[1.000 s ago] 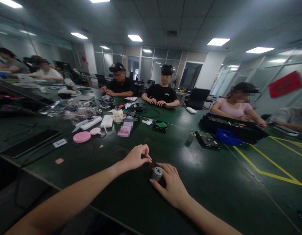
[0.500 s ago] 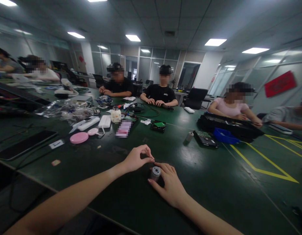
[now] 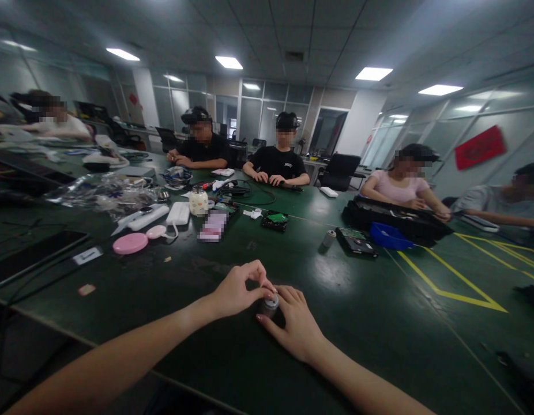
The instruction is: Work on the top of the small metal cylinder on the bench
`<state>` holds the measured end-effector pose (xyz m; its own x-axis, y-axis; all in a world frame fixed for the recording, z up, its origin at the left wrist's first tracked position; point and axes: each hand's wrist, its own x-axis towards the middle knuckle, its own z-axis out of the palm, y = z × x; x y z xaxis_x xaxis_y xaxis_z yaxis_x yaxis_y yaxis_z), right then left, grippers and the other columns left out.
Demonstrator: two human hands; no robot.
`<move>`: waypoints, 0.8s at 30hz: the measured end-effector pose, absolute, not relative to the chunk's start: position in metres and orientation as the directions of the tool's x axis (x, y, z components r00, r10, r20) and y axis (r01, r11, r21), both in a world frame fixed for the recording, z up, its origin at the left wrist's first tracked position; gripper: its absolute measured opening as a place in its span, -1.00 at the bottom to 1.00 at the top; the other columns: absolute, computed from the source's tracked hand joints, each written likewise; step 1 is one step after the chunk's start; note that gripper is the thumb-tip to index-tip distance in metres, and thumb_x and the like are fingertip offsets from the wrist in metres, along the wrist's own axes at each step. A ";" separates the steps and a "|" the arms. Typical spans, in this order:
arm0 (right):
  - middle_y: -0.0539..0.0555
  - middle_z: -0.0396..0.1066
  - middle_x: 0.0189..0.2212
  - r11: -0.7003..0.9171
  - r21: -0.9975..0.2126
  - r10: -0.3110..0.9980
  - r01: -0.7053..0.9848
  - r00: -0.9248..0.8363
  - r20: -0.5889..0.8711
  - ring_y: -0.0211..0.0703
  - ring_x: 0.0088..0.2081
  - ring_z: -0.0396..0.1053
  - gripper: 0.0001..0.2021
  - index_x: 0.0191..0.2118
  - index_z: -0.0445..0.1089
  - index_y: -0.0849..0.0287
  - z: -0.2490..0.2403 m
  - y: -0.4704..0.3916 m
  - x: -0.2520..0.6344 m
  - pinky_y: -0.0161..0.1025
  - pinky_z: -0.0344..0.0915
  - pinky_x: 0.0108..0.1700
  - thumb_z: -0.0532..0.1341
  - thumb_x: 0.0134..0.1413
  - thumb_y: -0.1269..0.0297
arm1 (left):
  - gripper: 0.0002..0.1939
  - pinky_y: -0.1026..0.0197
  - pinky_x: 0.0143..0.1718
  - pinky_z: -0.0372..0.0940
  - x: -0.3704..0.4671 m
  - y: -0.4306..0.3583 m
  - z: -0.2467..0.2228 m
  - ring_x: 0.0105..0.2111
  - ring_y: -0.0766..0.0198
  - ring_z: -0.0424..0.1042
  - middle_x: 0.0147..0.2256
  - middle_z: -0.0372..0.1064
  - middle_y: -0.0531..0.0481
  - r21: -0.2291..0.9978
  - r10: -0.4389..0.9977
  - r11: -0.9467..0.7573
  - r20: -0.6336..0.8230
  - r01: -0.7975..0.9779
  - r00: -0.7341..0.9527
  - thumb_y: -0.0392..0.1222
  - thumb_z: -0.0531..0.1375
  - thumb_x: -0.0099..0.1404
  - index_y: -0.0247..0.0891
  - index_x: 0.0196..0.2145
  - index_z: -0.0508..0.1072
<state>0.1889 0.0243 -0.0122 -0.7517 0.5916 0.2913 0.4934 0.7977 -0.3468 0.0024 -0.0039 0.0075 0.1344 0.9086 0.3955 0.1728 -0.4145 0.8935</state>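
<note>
A small silver metal cylinder [image 3: 270, 305], which looks like a small motor, stands upright on the green table. My right hand [image 3: 300, 324] steadies it from the right, with its thumb at the near side and its fingers around the far side. Over the cylinder's top end, my left hand [image 3: 245, 288] has thumb and forefinger pinched together. Those fingertips cover part of the top, and whatever is between them is too small to make out.
Another metal cylinder [image 3: 330, 238] stands beyond my hands, beside a hard drive [image 3: 357, 242] and a blue tray [image 3: 390, 236]. A second drive [image 3: 274, 220], a floral cup [image 3: 198, 202], a pink round case [image 3: 130, 243] and a phone [image 3: 37, 256] lie leftward. Several people sit around the table.
My left hand has come down from beside the cylinder onto its top, fingertips now covering part of it. My right hand stays around the cylinder. The whole view has shifted slightly.
</note>
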 end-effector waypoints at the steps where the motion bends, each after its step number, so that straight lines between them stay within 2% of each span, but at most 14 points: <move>1: 0.21 0.35 0.02 0.798 -0.348 0.591 0.492 -0.752 0.291 0.08 0.08 0.25 -0.57 0.09 0.32 0.19 -0.012 0.024 0.189 0.05 0.16 0.12 0.23 0.16 0.09 | -0.74 0.18 -0.22 0.39 0.002 -0.004 0.008 -0.30 0.19 0.53 -0.40 0.48 0.06 0.890 0.907 -0.418 0.398 0.181 0.137 -0.33 0.30 0.17 -0.23 -0.45 0.22; 8: 0.21 0.35 0.03 0.798 -0.350 0.591 0.490 -0.750 0.298 0.10 0.08 0.24 -0.60 0.04 0.36 0.19 -0.012 0.024 0.189 0.05 0.15 0.12 0.23 0.16 0.09 | -0.78 0.18 -0.17 0.35 -0.002 -0.009 0.016 -0.26 0.17 0.53 -0.36 0.52 0.02 0.867 0.908 -0.410 0.358 0.284 0.218 -0.33 0.30 0.18 -0.23 -0.37 0.28; 16: 0.19 0.36 0.01 0.794 -0.376 0.592 0.478 -0.748 0.300 0.07 0.07 0.24 -0.60 0.06 0.35 0.17 -0.010 0.023 0.189 0.03 0.15 0.11 0.23 0.15 0.11 | -0.83 0.17 -0.09 0.31 -0.001 -0.011 0.017 -0.20 0.17 0.53 -0.32 0.56 0.01 0.803 0.878 -0.474 0.399 0.361 0.264 -0.31 0.25 0.27 -0.21 -0.25 0.29; 21: 0.19 0.37 -0.01 0.793 -0.372 0.593 0.482 -0.750 0.293 0.06 0.05 0.25 -0.62 0.02 0.37 0.18 -0.009 0.022 0.189 0.02 0.15 0.10 0.23 0.16 0.09 | -0.82 0.18 -0.10 0.32 0.001 -0.010 0.016 -0.22 0.20 0.54 -0.28 0.56 0.01 0.824 0.866 -0.497 0.452 0.271 0.214 -0.33 0.22 0.28 -0.20 -0.26 0.24; 24: 0.19 0.37 -0.02 0.798 -0.364 0.589 0.481 -0.751 0.298 0.06 0.05 0.25 -0.62 0.03 0.36 0.18 -0.011 0.022 0.189 0.03 0.15 0.11 0.22 0.16 0.09 | -0.78 0.16 -0.09 0.30 0.001 -0.010 0.018 -0.24 0.18 0.54 -0.32 0.57 0.01 0.820 0.873 -0.486 0.438 0.303 0.215 -0.30 0.27 0.24 -0.20 -0.27 0.25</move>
